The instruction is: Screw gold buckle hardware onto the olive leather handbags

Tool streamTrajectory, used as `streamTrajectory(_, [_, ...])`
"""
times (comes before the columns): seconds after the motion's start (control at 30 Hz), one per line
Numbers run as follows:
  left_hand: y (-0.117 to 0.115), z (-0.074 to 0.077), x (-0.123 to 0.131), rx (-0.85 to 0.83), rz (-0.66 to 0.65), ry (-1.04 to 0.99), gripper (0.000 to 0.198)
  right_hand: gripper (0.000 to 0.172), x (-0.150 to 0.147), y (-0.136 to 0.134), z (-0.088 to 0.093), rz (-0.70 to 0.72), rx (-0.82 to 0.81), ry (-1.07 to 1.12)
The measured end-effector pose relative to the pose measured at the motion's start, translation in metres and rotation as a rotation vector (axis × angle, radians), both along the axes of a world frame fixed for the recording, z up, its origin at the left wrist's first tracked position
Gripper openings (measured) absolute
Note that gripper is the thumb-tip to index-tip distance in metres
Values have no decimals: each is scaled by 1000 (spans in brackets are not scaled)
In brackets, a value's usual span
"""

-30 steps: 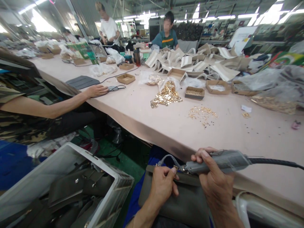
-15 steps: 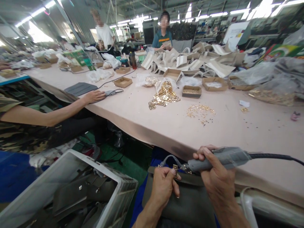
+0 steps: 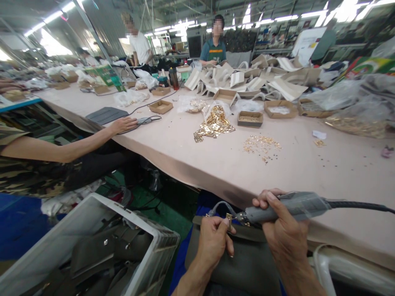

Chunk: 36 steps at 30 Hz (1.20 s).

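A grey-green leather bag [image 3: 243, 263] rests in my lap below the table edge. My left hand [image 3: 214, 240] is closed, pinching a small gold metal fitting [image 3: 228, 217] at the bag's top rim. My right hand [image 3: 285, 234] is wrapped round a grey corded electric screwdriver [image 3: 290, 207], held level with its tip against the fitting. The tool's black cable [image 3: 359, 204] runs off to the right over the table.
A long pink worktable [image 3: 216, 164] carries piles of gold hardware [image 3: 214, 123], small cardboard trays and white bag panels. A co-worker's arm [image 3: 77, 142] reaches onto the table at left. A grey crate [image 3: 142, 255] of bags stands at lower left. Two people work at the far end.
My hands and the screwdriver have stayed on the bag's fitting with only slight shifts. The view has drifted a little; the co-worker's arm stays on the table.
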<state>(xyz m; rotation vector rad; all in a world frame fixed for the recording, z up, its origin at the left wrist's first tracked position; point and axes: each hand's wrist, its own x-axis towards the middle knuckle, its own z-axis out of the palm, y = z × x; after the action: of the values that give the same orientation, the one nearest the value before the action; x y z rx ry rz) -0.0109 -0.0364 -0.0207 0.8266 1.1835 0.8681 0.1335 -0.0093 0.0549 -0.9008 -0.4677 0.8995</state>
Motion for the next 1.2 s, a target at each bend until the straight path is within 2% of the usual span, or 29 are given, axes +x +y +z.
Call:
streamTrajectory(0.53, [0,2,-1,7,-13,51,51,26,-3,-1,3,-14,1,-19])
streamTrajectory(0.83, [0,10,-1,-17,7,83,57,27,-4,-1,2,-19,0,-9])
streamTrajectory(1.2, [1,7,0,5,11,83,56,23,-4,-2,4,-47,11,-48])
